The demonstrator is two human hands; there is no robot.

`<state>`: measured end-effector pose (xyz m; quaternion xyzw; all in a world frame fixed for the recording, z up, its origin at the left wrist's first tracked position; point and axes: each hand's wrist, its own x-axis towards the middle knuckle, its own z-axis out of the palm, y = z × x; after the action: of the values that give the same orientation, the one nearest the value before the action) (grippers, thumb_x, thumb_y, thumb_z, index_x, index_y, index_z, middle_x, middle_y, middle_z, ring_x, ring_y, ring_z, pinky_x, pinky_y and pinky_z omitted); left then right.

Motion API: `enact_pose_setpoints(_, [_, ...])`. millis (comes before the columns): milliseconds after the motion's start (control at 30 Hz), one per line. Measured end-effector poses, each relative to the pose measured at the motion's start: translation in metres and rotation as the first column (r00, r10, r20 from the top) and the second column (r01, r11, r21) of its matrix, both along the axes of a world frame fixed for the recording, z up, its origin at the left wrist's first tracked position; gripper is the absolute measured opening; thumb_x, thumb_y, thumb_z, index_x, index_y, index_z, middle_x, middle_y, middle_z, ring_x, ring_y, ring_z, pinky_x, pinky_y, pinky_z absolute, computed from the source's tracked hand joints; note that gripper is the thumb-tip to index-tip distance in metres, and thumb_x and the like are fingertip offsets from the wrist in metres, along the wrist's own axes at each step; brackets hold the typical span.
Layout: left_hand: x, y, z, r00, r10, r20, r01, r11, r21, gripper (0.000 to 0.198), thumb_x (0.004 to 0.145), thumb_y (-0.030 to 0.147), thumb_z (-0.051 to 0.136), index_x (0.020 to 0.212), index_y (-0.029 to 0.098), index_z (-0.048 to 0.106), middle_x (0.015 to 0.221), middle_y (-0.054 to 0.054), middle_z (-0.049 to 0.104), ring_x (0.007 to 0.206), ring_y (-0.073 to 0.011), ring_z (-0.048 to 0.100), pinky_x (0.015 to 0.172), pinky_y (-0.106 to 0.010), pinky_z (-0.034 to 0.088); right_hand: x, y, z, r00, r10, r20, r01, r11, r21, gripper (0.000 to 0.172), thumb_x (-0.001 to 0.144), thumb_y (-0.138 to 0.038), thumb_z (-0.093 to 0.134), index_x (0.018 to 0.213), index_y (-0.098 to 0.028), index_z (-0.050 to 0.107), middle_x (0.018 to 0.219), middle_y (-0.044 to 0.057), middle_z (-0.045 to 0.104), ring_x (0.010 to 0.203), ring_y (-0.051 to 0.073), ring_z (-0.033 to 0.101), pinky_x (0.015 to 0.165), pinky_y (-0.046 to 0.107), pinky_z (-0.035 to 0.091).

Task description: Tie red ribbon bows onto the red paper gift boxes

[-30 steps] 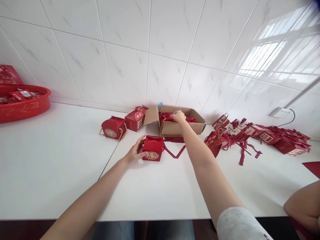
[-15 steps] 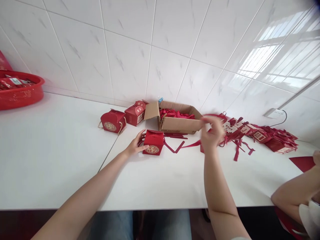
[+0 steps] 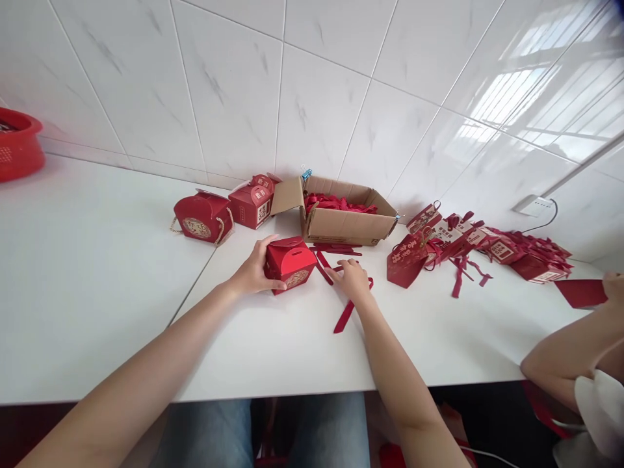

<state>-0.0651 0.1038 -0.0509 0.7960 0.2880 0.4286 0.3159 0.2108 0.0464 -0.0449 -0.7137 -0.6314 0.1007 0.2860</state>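
A small red gift box (image 3: 291, 259) with a gold emblem rests on the white table in front of me. My left hand (image 3: 254, 268) grips it from its left side, thumb at the front. My right hand (image 3: 351, 279) is low over the table just right of the box, its fingers closed on a dark red ribbon (image 3: 345, 317). One ribbon end hangs toward me, and another part runs toward the box. Behind the hand lie several flat red strips (image 3: 336, 248). The right fingertips partly cover the ribbon.
A cardboard box (image 3: 348, 224) of red ribbons stands by the tiled wall. Left of it are a rope-handled red box (image 3: 202, 218) and another red box (image 3: 252, 201). Tagged, ribboned boxes (image 3: 502, 247) are piled right. A red basket (image 3: 19, 146) sits far left; a co-worker's arm (image 3: 570, 338) is at right.
My right hand has come down and left from the ribboned boxes to beside the gift box, bringing the ribbon along. The gift box has turned and tilted slightly in my left hand. The view shifted.
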Motion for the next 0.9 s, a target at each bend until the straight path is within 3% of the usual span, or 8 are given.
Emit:
enact_pose_setpoints(67, [-0.001,-0.004,0.004,0.996,0.061,-0.069,-0.054,0.993,0.103,0.098,0.051,0.064,0.078,0.129,0.018,0.039,0.120,-0.014,0.048,0.113,-0.0330,0.052,0.096,-0.047,0.044,-0.008,0.007,-0.005,1.000,-0.022,-0.019,0.023,0.999,0.037,0.029,0.084,-0.046,0.055,0.082,-0.018,0.062,0.101,0.016,0.060,0.102,0.035,0.053,0.087,0.051,0.036])
enact_pose_setpoints(200, [-0.002,-0.016,0.016,0.996,0.067,-0.067,-0.051,0.977,0.207,0.054,0.077,0.066,0.050,0.103,0.019,0.051,0.083,-0.003,0.052,0.080,-0.0206,0.055,0.078,-0.037,0.048,-0.009,0.012,-0.008,0.993,0.002,-0.122,0.008,0.996,0.085,0.017,0.083,-0.031,0.055,0.070,-0.020,0.056,0.088,0.010,0.061,0.083,0.025,0.059,0.078,0.040,0.043])
enact_pose_setpoints(300, [0.005,-0.027,0.024,0.992,0.124,-0.006,-0.118,0.960,0.255,0.051,0.077,0.060,0.055,0.106,0.019,0.052,0.090,-0.006,0.055,0.088,-0.0226,0.055,0.081,-0.038,0.048,-0.004,0.006,0.002,0.963,0.017,-0.270,0.023,0.989,0.144,0.018,0.088,-0.034,0.044,0.078,-0.021,0.051,0.082,0.006,0.060,0.066,0.017,0.058,0.065,0.033,0.046])
enact_pose_setpoints(367, [0.013,-0.034,0.027,0.991,0.134,0.000,-0.132,0.971,0.199,0.060,0.075,0.057,0.061,0.120,0.020,0.048,0.116,-0.011,0.053,0.110,-0.0273,0.052,0.091,-0.041,0.046,-0.003,-0.002,0.015,0.856,0.092,-0.508,0.008,0.982,0.191,0.020,0.086,-0.041,0.046,0.082,-0.022,0.049,0.077,0.002,0.058,0.055,0.013,0.052,0.056,0.029,0.044])
enact_pose_setpoints(433, [0.021,-0.040,0.028,0.995,0.101,-0.012,-0.100,0.992,0.073,0.069,0.075,0.052,0.064,0.132,0.022,0.040,0.132,-0.012,0.046,0.122,-0.0293,0.047,0.098,-0.043,0.044,-0.002,-0.012,0.028,0.633,0.228,-0.740,-0.084,0.970,0.227,0.023,0.081,-0.044,0.056,0.079,-0.022,0.049,0.068,-0.002,0.051,0.046,0.009,0.040,0.048,0.025,0.038])
enact_pose_setpoints(567, [0.030,-0.047,0.025,1.000,0.002,0.020,0.001,0.991,-0.131,0.067,0.077,0.043,0.066,0.134,0.023,0.038,0.131,-0.011,0.050,0.116,-0.0271,0.054,0.101,-0.044,0.043,-0.006,-0.032,0.048,0.302,0.339,-0.891,-0.323,0.916,0.239,0.021,0.076,-0.035,0.064,0.071,-0.021,0.049,0.053,-0.008,0.032,0.043,0.005,0.020,0.042,0.022,0.020])
enact_pose_setpoints(733, [0.030,-0.050,0.022,0.983,-0.142,0.115,0.162,0.966,-0.200,0.064,0.079,0.042,0.064,0.133,0.022,0.038,0.125,-0.011,0.055,0.113,-0.0265,0.055,0.099,-0.043,0.043,-0.012,-0.042,0.053,0.154,0.332,-0.931,-0.392,0.885,0.251,0.023,0.076,-0.031,0.065,0.066,-0.019,0.048,0.050,-0.009,0.030,0.042,0.004,0.017,0.042,0.020,0.015])
enact_pose_setpoints(900, [0.030,-0.053,0.023,0.976,-0.185,0.118,0.206,0.958,-0.200,0.064,0.079,0.041,0.064,0.133,0.021,0.037,0.125,-0.012,0.054,0.109,-0.0252,0.055,0.095,-0.040,0.045,-0.014,-0.043,0.055,0.036,0.303,-0.952,-0.395,0.880,0.265,0.028,0.077,-0.029,0.064,0.061,-0.018,0.044,0.049,-0.009,0.029,0.041,0.003,0.017,0.041,0.020,0.014])
